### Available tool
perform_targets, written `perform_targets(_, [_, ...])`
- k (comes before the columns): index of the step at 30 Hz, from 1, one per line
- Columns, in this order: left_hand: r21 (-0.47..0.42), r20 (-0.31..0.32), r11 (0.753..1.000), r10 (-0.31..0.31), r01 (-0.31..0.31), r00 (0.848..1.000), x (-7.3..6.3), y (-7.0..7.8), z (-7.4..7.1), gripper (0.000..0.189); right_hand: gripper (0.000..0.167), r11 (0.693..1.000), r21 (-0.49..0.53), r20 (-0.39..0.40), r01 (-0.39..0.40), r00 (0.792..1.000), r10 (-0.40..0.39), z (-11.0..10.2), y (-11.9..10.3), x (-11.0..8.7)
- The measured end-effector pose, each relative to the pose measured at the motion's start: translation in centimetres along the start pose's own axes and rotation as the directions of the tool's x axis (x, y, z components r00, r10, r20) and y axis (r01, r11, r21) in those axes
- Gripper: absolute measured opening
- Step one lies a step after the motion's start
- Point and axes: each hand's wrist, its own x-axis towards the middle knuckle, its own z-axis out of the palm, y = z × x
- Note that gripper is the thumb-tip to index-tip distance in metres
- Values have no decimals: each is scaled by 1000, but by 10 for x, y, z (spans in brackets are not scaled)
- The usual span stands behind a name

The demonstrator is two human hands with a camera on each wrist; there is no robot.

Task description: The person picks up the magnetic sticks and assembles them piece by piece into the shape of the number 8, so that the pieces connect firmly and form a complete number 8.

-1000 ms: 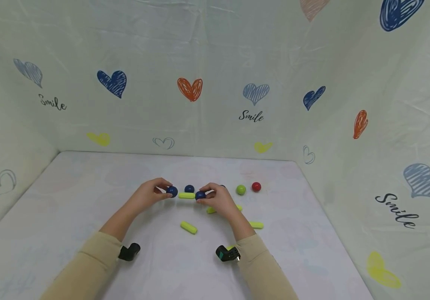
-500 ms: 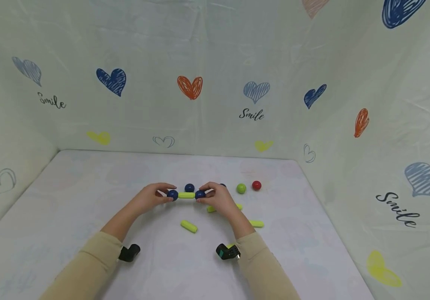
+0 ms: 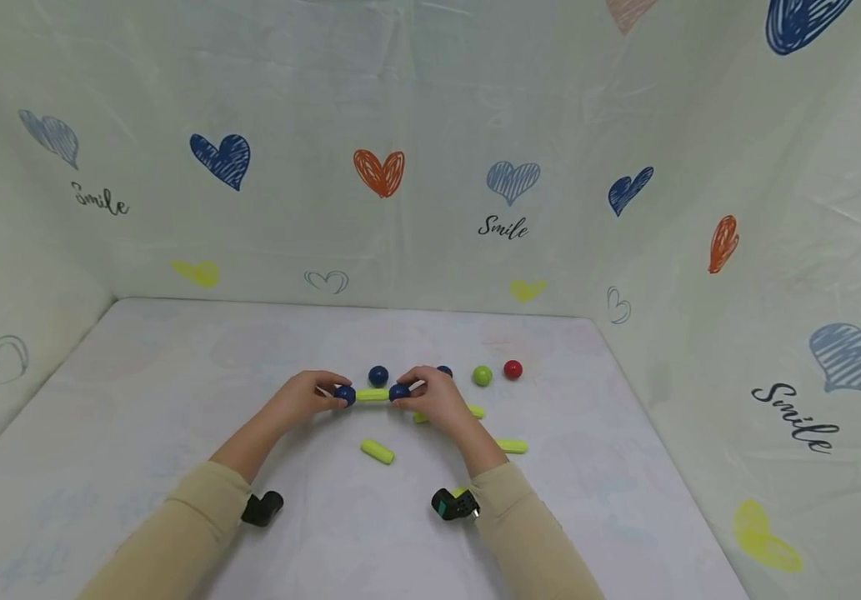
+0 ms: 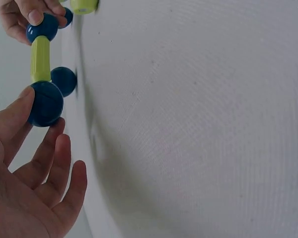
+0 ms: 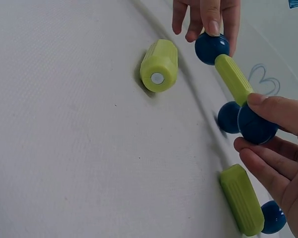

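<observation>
A yellow-green rod (image 3: 372, 395) lies level between two dark blue balls, one at each end. My left hand (image 3: 300, 400) pinches the left blue ball (image 4: 46, 105) between thumb and fingertips. The right blue ball (image 5: 257, 124) is pinched by my right hand (image 3: 436, 398) in the same way. In the left wrist view, the rod's near end meets the left ball with no gap showing. Both hands hold this piece close over the white table (image 3: 310, 533), towards its far half.
Behind the held piece sits a blue ball (image 3: 378, 376). Another blue ball (image 3: 444, 369) is partly hidden by my right hand. A green ball (image 3: 483, 376) and a red ball (image 3: 513, 369) stand farther right. Loose rods include one in front (image 3: 377, 452) and one beyond my right forearm (image 3: 513, 447).
One second ago a gap separated the left ball from the rod; my left hand has brought the ball against the rod's end. The joined piece has since come slightly nearer to me.
</observation>
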Motion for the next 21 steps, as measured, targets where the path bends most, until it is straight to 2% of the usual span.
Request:
perform_targets(8, [-9, -21, 999, -44, 43, 999, 3, -2, 5, 39, 29, 1000, 20, -19, 4, 1000, -4, 2, 1, 0])
perform_targets(21, [-47, -67, 997, -70, 67, 995, 2, -1, 7, 38, 26, 996, -89, -26, -2, 1000, 0, 5, 4, 3])
